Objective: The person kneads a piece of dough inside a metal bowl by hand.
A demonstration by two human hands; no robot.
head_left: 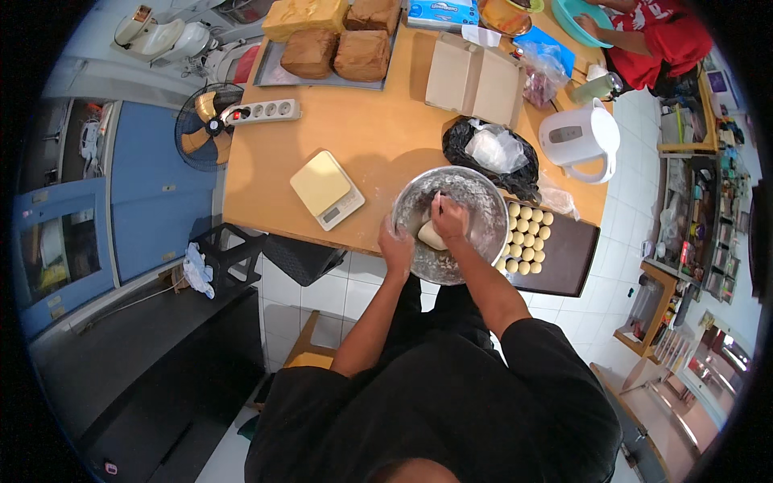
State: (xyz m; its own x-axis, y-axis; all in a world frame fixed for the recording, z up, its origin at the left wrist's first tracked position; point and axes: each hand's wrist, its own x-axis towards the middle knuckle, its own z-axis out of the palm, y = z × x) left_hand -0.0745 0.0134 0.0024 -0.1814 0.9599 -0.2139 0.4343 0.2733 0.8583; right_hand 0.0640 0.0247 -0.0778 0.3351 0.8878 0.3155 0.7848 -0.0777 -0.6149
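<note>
A steel mixing bowl [489, 201], its inside dusted with flour, sits at the table's near edge, in front of my body. My left hand [394, 245] grips the bowl's left rim. Inside the bowl lies a pale lump of dough [431, 236]. Just above the dough, my right hand [449, 219] is closed; a small pale pinkish edge shows at its fingers, but I cannot make out what it is. Right of the bowl, several round dough balls [527, 237] stand in rows on a dark tray [568, 258].
Left of the bowl is a kitchen scale [328, 189]. Behind the bowl are a black plastic bag [527, 175], a white electric kettle [580, 137] and an opened cardboard box [475, 76]. Brown loaves [360, 56] and a power strip [270, 111] lie farther back. A person in red [660, 40] works at far right.
</note>
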